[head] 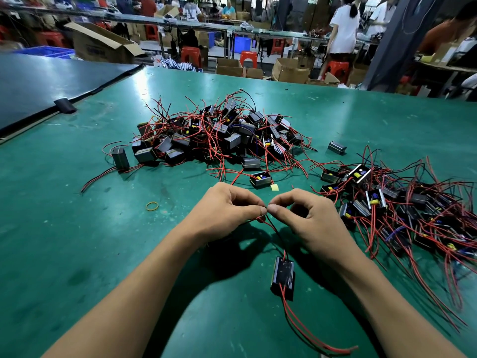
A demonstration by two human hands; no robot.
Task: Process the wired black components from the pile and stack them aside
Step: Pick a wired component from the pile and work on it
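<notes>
Head | left hand (227,208), right hand (307,215) pinch wires (274,229) | component (282,277) lengthwise near-far

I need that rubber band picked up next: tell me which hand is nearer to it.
Left. The left hand sits just right of the rubber band, not touching it; the right hand is farther right, beyond the left. Both pinch a wire.

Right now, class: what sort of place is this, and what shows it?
Probably an electronics assembly workshop: a pile of small black components with red wires on a green workbench, brown cardboard cartons and red plastic stools behind.
</notes>
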